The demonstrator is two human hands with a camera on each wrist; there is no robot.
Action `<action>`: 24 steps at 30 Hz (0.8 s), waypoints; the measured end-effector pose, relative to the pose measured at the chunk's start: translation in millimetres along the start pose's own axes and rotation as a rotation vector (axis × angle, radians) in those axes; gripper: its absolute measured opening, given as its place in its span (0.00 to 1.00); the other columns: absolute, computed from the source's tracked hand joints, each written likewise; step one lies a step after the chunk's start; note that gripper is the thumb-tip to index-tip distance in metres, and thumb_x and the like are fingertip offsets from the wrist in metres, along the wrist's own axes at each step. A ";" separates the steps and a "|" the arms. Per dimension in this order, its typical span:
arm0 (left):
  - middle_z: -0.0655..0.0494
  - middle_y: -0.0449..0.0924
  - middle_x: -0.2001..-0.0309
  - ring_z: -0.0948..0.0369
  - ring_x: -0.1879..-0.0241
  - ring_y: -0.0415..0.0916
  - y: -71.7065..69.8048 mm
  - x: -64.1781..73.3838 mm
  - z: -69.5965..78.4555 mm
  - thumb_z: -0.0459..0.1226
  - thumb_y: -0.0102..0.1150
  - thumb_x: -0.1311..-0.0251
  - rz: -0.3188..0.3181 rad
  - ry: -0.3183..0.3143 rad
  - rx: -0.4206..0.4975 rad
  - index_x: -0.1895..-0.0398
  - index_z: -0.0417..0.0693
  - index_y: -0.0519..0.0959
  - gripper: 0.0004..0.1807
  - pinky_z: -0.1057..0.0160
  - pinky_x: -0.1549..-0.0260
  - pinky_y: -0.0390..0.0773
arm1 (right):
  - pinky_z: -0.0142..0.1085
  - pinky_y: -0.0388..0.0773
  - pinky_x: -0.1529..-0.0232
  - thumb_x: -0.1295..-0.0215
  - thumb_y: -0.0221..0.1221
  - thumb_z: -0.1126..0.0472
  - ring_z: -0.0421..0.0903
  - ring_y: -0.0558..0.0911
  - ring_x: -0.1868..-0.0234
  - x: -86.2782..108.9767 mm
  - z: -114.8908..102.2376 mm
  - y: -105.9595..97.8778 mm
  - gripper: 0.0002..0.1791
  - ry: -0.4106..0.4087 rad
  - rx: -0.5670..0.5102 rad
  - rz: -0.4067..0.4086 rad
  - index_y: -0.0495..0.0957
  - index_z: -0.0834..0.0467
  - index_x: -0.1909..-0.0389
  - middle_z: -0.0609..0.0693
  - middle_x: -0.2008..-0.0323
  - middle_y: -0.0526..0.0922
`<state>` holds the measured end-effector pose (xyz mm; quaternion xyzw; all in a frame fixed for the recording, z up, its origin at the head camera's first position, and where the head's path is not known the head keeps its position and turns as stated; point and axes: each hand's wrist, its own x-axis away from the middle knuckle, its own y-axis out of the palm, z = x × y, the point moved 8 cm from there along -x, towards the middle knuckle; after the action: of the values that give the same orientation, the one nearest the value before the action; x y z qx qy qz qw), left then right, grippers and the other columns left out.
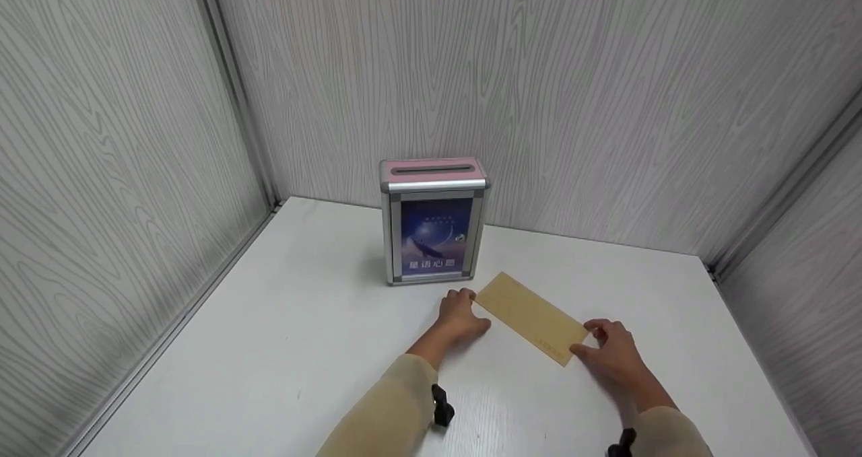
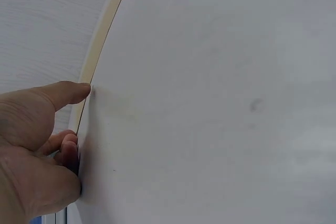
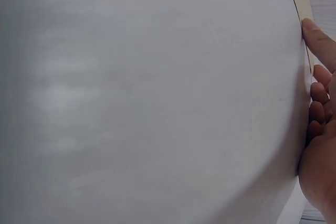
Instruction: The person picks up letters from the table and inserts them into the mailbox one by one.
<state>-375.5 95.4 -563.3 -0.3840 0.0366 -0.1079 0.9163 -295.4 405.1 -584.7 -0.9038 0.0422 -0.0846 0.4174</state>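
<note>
A tan paper envelope [image 1: 532, 317] lies flat and slanted on the white table, faint print near its lower right end. My left hand [image 1: 461, 319] rests on the table at its left corner; the fingertips touch that corner and the thumb is spread apart, near the lower edge. In the left wrist view, the envelope [image 2: 100, 40] shows as a thin strip beyond the thumb. My right hand [image 1: 614, 353] holds the envelope's right end, thumb at the lower corner, index finger at the upper one. The right wrist view shows the thumb [image 3: 317, 40] at the envelope's edge, other fingers curled.
Behind the left hand stands an upright box [image 1: 434, 235] with a silver frame, a blue picture front, a small lock and a slot [image 1: 433, 169] in its pink top. Grey wood-grain panels [image 1: 592, 107] wall the table [image 1: 283, 322] at the back and both sides.
</note>
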 end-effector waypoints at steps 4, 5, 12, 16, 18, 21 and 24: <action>0.46 0.74 0.48 0.50 0.46 0.70 -2.0 0.4 -0.2 0.42 0.71 0.52 -0.016 -0.001 0.006 0.42 0.42 0.74 0.32 0.54 0.44 0.74 | 0.45 0.69 0.41 0.42 0.71 0.45 0.53 0.68 0.44 -1.2 0.2 -0.1 0.39 0.005 -0.035 -0.012 0.66 0.59 0.37 0.56 0.46 0.70; 0.46 0.74 0.48 0.50 0.46 0.70 -2.5 0.7 0.0 0.42 0.71 0.52 -0.016 0.001 0.008 0.43 0.42 0.74 0.31 0.54 0.44 0.74 | 0.46 0.69 0.41 0.41 0.71 0.47 0.53 0.68 0.43 -1.3 0.7 -0.4 0.37 0.009 -0.045 -0.014 0.66 0.59 0.37 0.56 0.46 0.70; 0.48 0.74 0.53 0.53 0.50 0.70 -3.2 2.4 0.3 0.39 0.68 0.48 -0.001 0.016 0.061 0.48 0.41 0.76 0.24 0.55 0.49 0.74 | 0.36 0.73 0.56 0.34 0.65 0.56 0.49 0.72 0.52 2.3 3.8 -7.0 0.22 0.050 -0.167 -0.016 0.70 0.55 0.43 0.53 0.52 0.77; 0.49 0.74 0.52 0.55 0.51 0.70 -3.3 1.8 -1.2 0.39 0.66 0.45 -0.013 0.016 0.116 0.49 0.44 0.76 0.20 0.57 0.49 0.74 | 0.31 0.73 0.67 0.33 0.64 0.59 0.44 0.73 0.61 4.2 2.5 -10.7 0.20 0.037 -0.232 -0.011 0.70 0.57 0.44 0.51 0.58 0.78; 0.48 0.75 0.51 0.55 0.50 0.72 -4.3 0.6 -1.5 0.38 0.65 0.44 -0.018 0.018 0.152 0.49 0.45 0.75 0.19 0.57 0.48 0.74 | 0.31 0.73 0.68 0.33 0.64 0.59 0.43 0.74 0.63 4.3 2.7 -11.4 0.21 0.037 -0.249 -0.010 0.70 0.57 0.43 0.50 0.59 0.79; 0.47 0.77 0.49 0.53 0.49 0.74 -5.8 -1.6 -2.8 0.36 0.61 0.40 -0.026 0.020 0.199 0.49 0.46 0.73 0.17 0.55 0.46 0.75 | 0.31 0.73 0.67 0.35 0.66 0.59 0.42 0.74 0.63 3.9 4.0 -11.5 0.22 0.049 -0.267 -0.007 0.71 0.57 0.44 0.49 0.60 0.80; 0.46 0.79 0.49 0.52 0.48 0.75 -5.9 -3.2 -4.1 0.35 0.57 0.36 -0.054 0.025 0.237 0.49 0.47 0.71 0.13 0.54 0.45 0.74 | 0.31 0.73 0.66 0.35 0.67 0.57 0.42 0.75 0.63 3.1 5.5 -11.0 0.22 0.049 -0.270 -0.008 0.72 0.56 0.45 0.49 0.59 0.82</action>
<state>-380.2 89.2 -562.1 -0.2724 0.0248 -0.1409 0.9515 -291.2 415.8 -579.4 -0.9496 0.0597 -0.1018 0.2902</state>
